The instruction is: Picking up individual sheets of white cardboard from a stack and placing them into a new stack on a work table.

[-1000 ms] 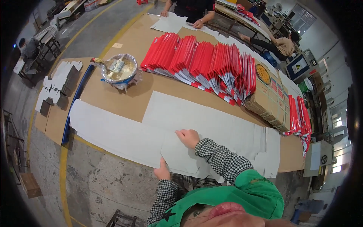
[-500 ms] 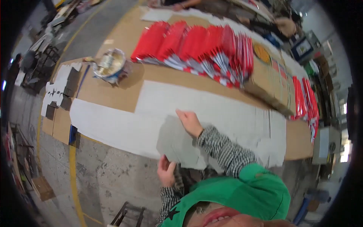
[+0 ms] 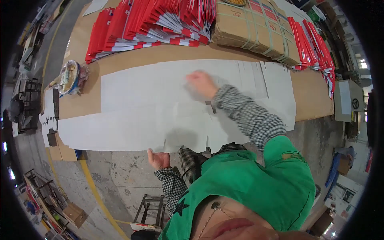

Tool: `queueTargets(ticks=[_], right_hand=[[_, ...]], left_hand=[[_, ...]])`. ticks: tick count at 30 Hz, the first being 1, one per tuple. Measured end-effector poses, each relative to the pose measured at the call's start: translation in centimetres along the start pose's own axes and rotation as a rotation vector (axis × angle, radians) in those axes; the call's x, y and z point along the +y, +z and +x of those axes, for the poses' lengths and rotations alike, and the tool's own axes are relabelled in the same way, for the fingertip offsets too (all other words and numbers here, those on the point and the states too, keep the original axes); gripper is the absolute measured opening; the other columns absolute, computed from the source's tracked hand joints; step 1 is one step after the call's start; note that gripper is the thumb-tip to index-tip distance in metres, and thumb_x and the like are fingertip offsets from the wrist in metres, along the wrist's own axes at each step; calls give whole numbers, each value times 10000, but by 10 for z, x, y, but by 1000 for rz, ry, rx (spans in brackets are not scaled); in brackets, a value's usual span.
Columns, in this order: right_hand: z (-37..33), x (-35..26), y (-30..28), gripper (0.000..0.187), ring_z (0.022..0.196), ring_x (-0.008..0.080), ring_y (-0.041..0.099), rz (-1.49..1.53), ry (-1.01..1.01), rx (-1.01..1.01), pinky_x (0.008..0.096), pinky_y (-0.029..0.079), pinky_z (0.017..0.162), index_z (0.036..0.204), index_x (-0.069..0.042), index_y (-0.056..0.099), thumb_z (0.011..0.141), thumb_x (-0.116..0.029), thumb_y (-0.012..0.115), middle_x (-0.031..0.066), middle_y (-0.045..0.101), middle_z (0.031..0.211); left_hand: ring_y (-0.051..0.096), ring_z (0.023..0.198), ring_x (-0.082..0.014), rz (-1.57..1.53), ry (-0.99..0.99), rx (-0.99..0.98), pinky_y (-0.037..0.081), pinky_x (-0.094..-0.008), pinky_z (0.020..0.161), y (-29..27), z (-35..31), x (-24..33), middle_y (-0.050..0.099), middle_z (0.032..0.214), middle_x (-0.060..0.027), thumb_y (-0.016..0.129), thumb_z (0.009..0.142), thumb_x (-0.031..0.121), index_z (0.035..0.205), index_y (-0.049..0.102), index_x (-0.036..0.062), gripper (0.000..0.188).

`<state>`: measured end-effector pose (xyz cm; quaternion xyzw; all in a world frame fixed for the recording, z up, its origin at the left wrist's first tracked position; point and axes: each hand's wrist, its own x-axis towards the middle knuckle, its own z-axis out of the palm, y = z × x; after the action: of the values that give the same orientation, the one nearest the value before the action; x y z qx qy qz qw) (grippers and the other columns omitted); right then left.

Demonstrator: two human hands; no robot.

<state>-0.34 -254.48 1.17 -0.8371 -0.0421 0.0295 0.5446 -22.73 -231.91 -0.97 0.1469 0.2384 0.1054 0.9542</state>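
Observation:
A long white cardboard sheet [image 3: 120, 128] with narrow slots lies along the near side of the table, over more white sheets [image 3: 136, 82]. My left hand [image 3: 160, 160] is at its front edge, palm up, thumb stretched out and apart from the fingers. Its fingertips are partly hidden at the edge. Farther out, over the middle of the white sheets, my right hand [image 3: 201, 83] is smeared by motion, with its fingers unclear. A small dark gap [image 3: 210, 107] shows in the cardboard beside my right sleeve.
Stacks of red-and-white folded packets [image 3: 160, 24] line the far side, beside a strapped brown carton [image 3: 252, 30]. More red packets [image 3: 312, 44] lie at the right. A plastic-wrapped tub [image 3: 70, 78] stands at the left. Below the table is a dark metal stool [image 3: 150, 210].
The view has shifted. My right hand has moved away from me across the sheets. My left hand has come to the front edge, and the near cardboard lies flatter.

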Motion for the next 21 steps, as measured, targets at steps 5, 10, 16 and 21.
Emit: queueTargets(ticks=[5, 10, 16, 21], right_hand=[[-18, 86, -151, 342, 696, 379, 563, -464, 71, 336, 451, 414, 632, 726, 48, 592, 831, -263, 499, 264, 560, 714], [-65, 40, -105, 266, 651, 301, 584, -382, 188, -165, 386, 437, 562, 741, 4, 566, 842, -217, 458, 179, 594, 692], [-213, 30, 32, 441, 1038, 288, 531, 158, -158, -1704, 359, 412, 893, 1141, -5, 499, 914, -370, 400, 182, 558, 1107], [-197, 22, 35, 554, 1045, 303, 523, -94, 20, -1375, 360, 404, 895, 1175, -10, 490, 900, -479, 384, 187, 555, 1124]], left_hand=[[434, 1153, -317, 198, -31, 34, 347, -463, 968, -4, 5, -4, 447, 1270, -158, 539, 853, 175, 1273, 368, -1, 486], [448, 1140, -321, 268, 32, 240, 380, -450, 951, 3, 8, -5, 457, 1248, -172, 529, 861, 126, 1263, 366, -35, 463], [456, 1137, -314, 238, 20, 280, 389, -446, 950, 2, 13, -10, 459, 1247, -157, 526, 855, 105, 1249, 380, -31, 442], [469, 1123, -311, 317, 112, 273, 398, -443, 931, -19, 24, -12, 472, 1241, -144, 535, 845, 101, 1242, 388, -23, 441]])
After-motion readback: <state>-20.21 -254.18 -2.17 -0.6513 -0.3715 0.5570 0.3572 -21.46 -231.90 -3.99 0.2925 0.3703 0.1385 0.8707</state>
